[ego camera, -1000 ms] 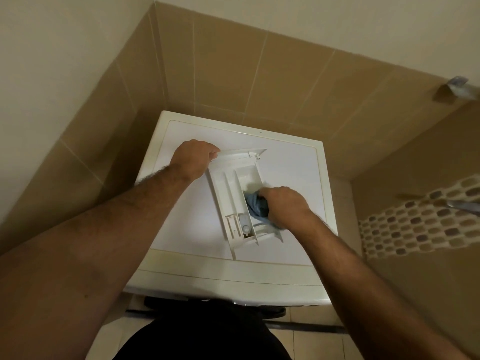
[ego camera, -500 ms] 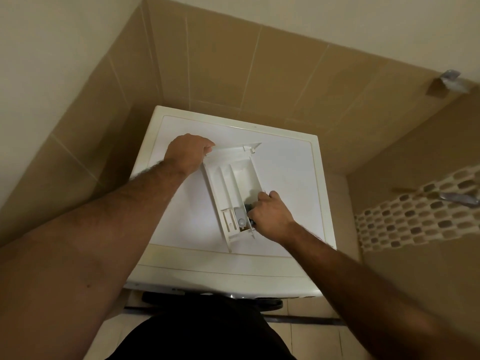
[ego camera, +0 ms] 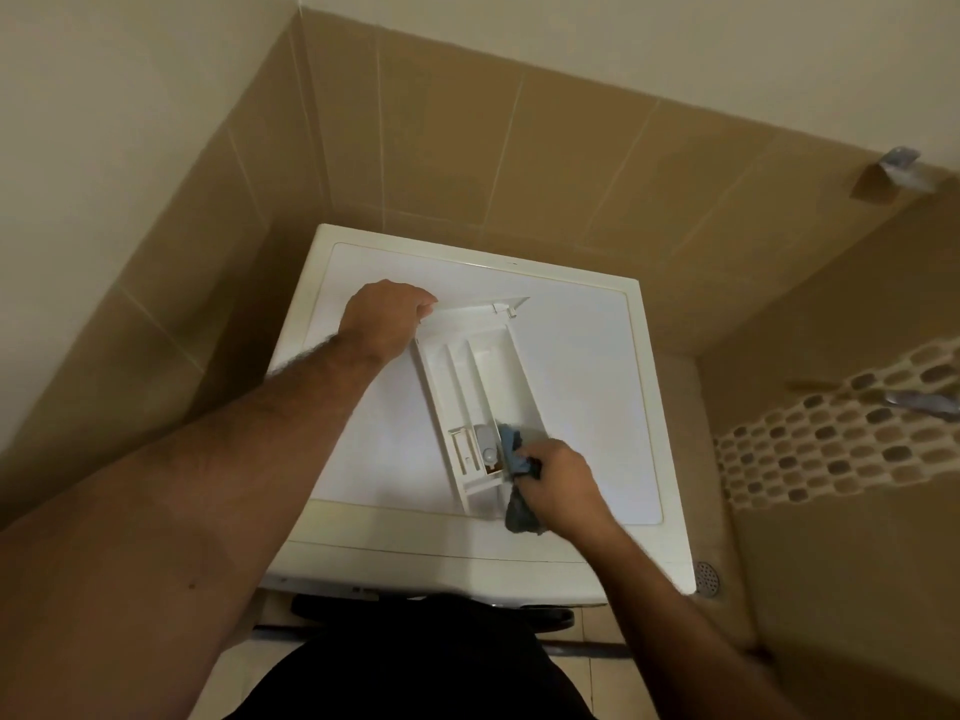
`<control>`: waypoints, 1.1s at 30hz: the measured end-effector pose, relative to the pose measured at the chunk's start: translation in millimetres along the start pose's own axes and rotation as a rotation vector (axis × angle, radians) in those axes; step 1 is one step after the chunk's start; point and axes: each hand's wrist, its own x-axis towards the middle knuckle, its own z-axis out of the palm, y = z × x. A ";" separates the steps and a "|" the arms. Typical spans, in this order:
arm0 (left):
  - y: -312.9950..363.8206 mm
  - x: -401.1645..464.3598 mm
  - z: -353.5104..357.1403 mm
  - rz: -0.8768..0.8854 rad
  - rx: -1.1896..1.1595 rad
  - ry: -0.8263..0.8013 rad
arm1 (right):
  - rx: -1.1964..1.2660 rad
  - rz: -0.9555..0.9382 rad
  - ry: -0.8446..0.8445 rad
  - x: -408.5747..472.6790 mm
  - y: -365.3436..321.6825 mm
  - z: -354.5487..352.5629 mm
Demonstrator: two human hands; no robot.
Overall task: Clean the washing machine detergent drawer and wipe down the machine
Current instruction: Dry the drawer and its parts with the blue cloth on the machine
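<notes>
A white detergent drawer (ego camera: 470, 379) lies on top of the white washing machine (ego camera: 587, 366), its front panel toward the wall and its compartments facing up. My left hand (ego camera: 382, 319) grips the left end of the drawer's front panel. My right hand (ego camera: 558, 483) grips a blue cloth (ego camera: 514, 454) at the near right corner of the drawer, beside a small grey insert (ego camera: 485, 441). Part of the cloth hangs below my fist onto the machine top.
The machine stands in a corner of tan tiled walls (ego camera: 441, 148). To the right is a mosaic tile band (ego camera: 831, 439) with a metal fitting (ego camera: 924, 400). A floor drain (ego camera: 707, 576) shows at the machine's right front corner. My dark clothing fills the bottom.
My right hand with the cloth has slid from the middle of the drawer's right compartment down to its near end. The left hand has kept its hold on the front panel.
</notes>
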 end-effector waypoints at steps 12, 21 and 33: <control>-12.6 0.8 -20.3 0.060 -0.185 -0.119 | -0.271 -0.342 0.043 50.1 -35.1 -0.3; -23.7 2.3 -19.8 0.013 -0.235 -0.111 | -0.051 -0.333 0.265 91.6 -89.3 -24.8; -29.4 7.1 -10.2 0.024 -0.311 -0.120 | -0.533 -0.226 0.062 96.5 -77.7 -14.2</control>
